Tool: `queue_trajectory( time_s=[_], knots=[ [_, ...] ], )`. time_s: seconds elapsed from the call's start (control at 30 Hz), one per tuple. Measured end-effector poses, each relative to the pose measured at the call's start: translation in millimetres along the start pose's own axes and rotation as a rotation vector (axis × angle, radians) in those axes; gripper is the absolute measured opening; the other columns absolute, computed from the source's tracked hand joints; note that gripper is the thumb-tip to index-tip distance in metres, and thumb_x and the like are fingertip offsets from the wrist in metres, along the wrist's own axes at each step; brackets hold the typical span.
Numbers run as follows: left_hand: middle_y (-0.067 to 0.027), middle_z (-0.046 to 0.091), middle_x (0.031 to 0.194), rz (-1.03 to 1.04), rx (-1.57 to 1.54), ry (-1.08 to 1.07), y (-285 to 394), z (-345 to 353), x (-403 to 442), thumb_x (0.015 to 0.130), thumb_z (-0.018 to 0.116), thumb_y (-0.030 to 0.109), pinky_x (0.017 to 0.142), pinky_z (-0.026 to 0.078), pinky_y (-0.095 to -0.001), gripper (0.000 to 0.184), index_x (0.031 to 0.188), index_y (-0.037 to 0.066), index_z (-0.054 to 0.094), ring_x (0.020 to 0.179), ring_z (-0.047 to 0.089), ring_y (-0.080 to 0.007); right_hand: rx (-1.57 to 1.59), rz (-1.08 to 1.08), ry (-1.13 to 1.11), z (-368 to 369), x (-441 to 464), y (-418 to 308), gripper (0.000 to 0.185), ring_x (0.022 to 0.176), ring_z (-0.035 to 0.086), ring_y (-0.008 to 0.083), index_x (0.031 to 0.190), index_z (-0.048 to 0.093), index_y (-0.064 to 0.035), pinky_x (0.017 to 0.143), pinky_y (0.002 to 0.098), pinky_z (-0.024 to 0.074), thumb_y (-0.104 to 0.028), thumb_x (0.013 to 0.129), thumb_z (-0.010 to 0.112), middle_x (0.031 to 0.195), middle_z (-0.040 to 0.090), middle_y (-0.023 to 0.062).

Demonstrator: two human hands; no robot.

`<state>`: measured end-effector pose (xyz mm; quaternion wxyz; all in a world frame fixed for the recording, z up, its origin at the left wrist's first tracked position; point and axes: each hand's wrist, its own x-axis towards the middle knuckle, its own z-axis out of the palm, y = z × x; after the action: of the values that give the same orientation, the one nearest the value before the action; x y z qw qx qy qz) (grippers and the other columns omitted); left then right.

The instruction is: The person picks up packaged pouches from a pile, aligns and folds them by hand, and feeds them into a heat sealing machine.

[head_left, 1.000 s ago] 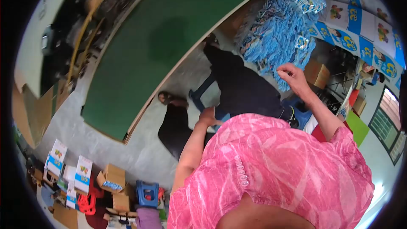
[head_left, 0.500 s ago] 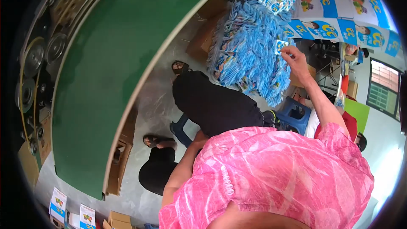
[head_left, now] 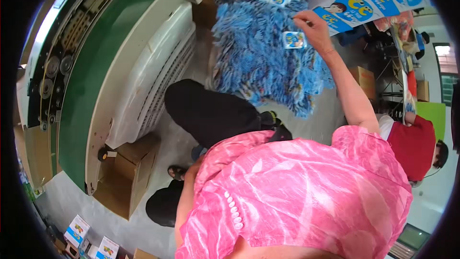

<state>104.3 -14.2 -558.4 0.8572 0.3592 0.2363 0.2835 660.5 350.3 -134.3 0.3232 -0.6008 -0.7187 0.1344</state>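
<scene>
My right hand (head_left: 314, 31) is raised over a big heap of blue-and-white strips of small packets (head_left: 268, 52). Its fingers are loosely curved, with a gap between thumb and fingertips, and nothing shows in them. Just below the fingers is a small white-and-blue printed packet (head_left: 293, 40), apart from the fingertips; whether it lies on the heap or is in the air I cannot tell. My left hand (head_left: 195, 167) is low beside my thigh, close to a dark blue stool edge (head_left: 197, 152). Its fingers are hidden.
A green conveyor belt (head_left: 112, 43) with a pale side frame runs along the left. An open cardboard box (head_left: 127, 177) stands beneath it. Printed cartons (head_left: 369, 5) are stacked behind the heap. A person in a red top (head_left: 412, 144) sits at the right.
The packet has left my right fingertips, and that hand has moved up and left in view. The view has turned, showing more of the conveyor's side and the person in red.
</scene>
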Motion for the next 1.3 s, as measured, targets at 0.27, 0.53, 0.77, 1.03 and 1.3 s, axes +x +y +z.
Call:
queue_trajectory(
  time_s=[0.27, 0.53, 0.77, 1.03, 1.3],
  knots=[
    [-0.0152, 0.051, 0.134, 0.273, -0.184, -0.141, -30, -13, 32, 0.078, 0.073, 0.03, 0.099, 0.042, -0.0338, 0.067, 0.131, -0.001, 0.047, 0.12, 0.05, -0.0213, -0.399, -0.244, 0.03, -12, -60, 55, 0.029, 0.101, 0.057, 0.0298, 0.107, 0.064, -0.0068, 0.081, 0.0423, 0.0486, -0.013, 0.079, 0.064, 0.111, 0.063, 0.0119],
    [-0.0145, 0.057, 0.126, -0.234, 0.307, 0.121, 175, 102, 128, 0.081, 0.07, 0.025, 0.094, 0.044, -0.0342, 0.056, 0.127, -0.001, 0.051, 0.112, 0.055, -0.02, -0.742, 0.147, -0.505, 24, -16, 70, 0.053, 0.112, 0.053, 0.0324, 0.116, 0.06, -0.0071, 0.09, 0.041, 0.0449, -0.017, 0.066, 0.075, 0.116, 0.061, 0.0125],
    [-0.0114, 0.069, 0.099, -0.36, 0.777, 0.569, 264, 145, 97, 0.086, 0.065, 0.016, 0.078, 0.05, -0.0328, 0.027, 0.107, 0.0, 0.063, 0.088, 0.063, -0.0158, -0.39, 0.193, -0.513, -27, 0, 42, 0.042, 0.088, 0.061, 0.0322, 0.105, 0.062, -0.0085, 0.075, 0.04, 0.0468, -0.019, 0.067, 0.074, 0.094, 0.064, 0.0154],
    [-0.0101, 0.064, 0.099, 0.63, 1.085, 0.651, 404, 290, 183, 0.076, 0.076, 0.012, 0.076, 0.049, -0.0286, 0.036, 0.107, 0.0, 0.062, 0.088, 0.06, -0.0163, -0.171, -0.703, -0.889, 30, -1, -183, 0.027, 0.075, 0.061, 0.0365, 0.089, 0.058, -0.0072, 0.062, 0.0438, 0.0458, -0.018, 0.069, 0.071, 0.073, 0.06, 0.0154],
    [-0.0057, 0.068, 0.09, 0.374, 0.541, 0.735, 408, 282, 157, 0.082, 0.072, 0.015, 0.064, 0.051, -0.028, 0.029, 0.108, 0.003, 0.064, 0.075, 0.064, -0.0112, 0.295, -0.534, -0.752, 51, -2, -248, 0.026, 0.071, 0.065, 0.0198, 0.102, 0.06, -0.0056, 0.059, 0.0315, 0.0504, -0.014, 0.079, 0.07, 0.083, 0.066, 0.0088]
  ],
)
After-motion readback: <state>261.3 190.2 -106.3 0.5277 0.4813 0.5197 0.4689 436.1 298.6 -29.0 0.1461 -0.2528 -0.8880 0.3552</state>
